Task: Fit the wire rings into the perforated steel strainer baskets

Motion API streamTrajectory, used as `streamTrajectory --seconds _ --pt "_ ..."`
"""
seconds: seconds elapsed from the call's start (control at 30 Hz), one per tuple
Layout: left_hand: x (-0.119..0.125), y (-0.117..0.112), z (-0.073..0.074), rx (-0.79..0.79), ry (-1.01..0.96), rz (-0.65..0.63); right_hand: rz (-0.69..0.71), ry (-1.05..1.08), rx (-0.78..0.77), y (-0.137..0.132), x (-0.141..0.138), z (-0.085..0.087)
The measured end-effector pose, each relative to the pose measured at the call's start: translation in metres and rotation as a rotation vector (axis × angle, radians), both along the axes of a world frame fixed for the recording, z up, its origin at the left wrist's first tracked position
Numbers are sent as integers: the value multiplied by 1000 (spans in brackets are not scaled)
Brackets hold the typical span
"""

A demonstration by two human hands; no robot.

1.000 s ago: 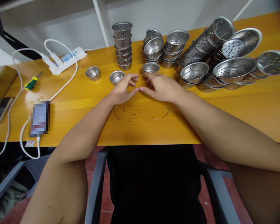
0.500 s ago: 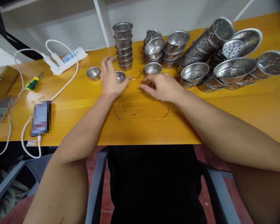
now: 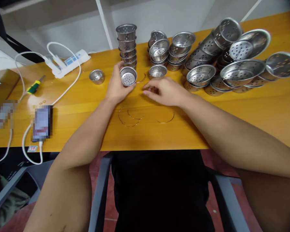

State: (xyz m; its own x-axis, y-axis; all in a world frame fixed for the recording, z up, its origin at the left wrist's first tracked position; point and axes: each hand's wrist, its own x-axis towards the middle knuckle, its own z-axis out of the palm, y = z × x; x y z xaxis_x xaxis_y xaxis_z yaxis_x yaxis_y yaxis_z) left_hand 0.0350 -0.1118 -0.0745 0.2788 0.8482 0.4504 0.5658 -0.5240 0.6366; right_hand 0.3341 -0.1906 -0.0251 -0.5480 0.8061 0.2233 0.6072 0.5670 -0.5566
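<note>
My left hand (image 3: 116,86) grips a small perforated steel cup (image 3: 128,76), tilted so its holed bottom faces me, just in front of a tall stack of such cups (image 3: 127,45). My right hand (image 3: 164,91) rests on the yellow table (image 3: 232,112) with fingers curled toward the cup; whether it pinches anything I cannot make out. A thin wire arc (image 3: 142,79) lies between the hands. Another loose cup (image 3: 157,71) sits beyond my right hand. Curved wire handles (image 3: 130,117) and one more (image 3: 166,118) lie near my wrists.
Heaps of steel strainer baskets (image 3: 232,61) fill the back right. A lone cup (image 3: 96,76), a power strip (image 3: 67,61) with white cables, a screwdriver (image 3: 33,85) and a phone (image 3: 41,123) are at the left. A chair frame is below.
My left hand left the right hand, reached back to a loose cup by the stack, closed on it and lifted and tilted it. My right hand barely moved.
</note>
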Motion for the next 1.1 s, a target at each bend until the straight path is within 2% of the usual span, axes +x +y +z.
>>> streamTrajectory --seconds 0.1,0.17,0.33,0.4,0.47,0.53,0.6,0.7,0.8,0.87,0.93,1.0,1.1 --pt "5 -3 0 6 28 -59 142 -19 -15 3 6 3" --pt "6 -3 -2 6 37 -79 210 -67 -81 8 14 7" --pt "4 -4 -4 3 28 -72 411 -59 -495 12 35 24" --pt "6 -8 -1 -13 20 -52 501 -131 -671 3 34 35" --pt "8 -13 4 -33 21 -23 553 -294 -830 -10 28 45" --pt "11 -18 10 -54 30 -1 567 -426 -909 -23 18 51" --pt "14 -22 14 -70 32 9 589 -462 -927 -31 8 51" --pt "17 -25 17 -82 15 12 634 -289 -898 -29 0 41" --pt "19 -24 17 -89 -16 37 574 15 -727 -20 -2 26" --pt "19 -22 16 -88 -54 75 417 159 -541 -14 -2 17" --pt "15 -17 13 -74 -92 119 201 218 -337 -9 0 11" --pt "9 -10 9 -56 -115 158 15 168 -155 -4 4 9" --pt "-1 2 0 -65 -137 193 -105 4 -13 2 11 12"
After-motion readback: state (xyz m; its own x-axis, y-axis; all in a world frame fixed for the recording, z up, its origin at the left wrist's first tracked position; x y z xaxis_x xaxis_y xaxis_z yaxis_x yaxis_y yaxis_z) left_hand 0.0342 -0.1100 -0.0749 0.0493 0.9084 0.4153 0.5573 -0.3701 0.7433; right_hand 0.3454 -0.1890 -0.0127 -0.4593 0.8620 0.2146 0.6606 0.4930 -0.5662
